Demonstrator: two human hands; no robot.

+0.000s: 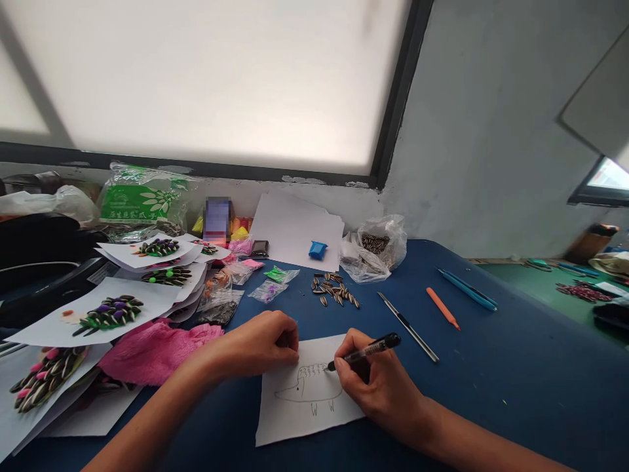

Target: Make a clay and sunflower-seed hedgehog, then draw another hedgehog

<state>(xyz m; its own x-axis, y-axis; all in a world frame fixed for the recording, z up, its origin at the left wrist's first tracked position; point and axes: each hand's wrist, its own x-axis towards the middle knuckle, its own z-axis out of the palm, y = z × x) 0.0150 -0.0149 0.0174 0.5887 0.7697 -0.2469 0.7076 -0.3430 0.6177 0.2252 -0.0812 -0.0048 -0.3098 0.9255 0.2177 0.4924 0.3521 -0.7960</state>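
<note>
My right hand grips a black pen, its tip on the sheet of white paper. A line drawing of a hedgehog shows there, with a pointed snout, small legs and rows of curved marks along its back. Part of the drawing's right end lies behind my right hand. Resting at the paper's upper left edge, my left hand has its fingers curled in, with nothing seen in them. Beyond the paper lies a loose scatter of sunflower seeds.
Seed-covered hedgehog pictures are stacked at left by a pink cloth. Small clay packets and a bag of seeds stand behind. A craft knife, an orange marker and blue tweezers lie right.
</note>
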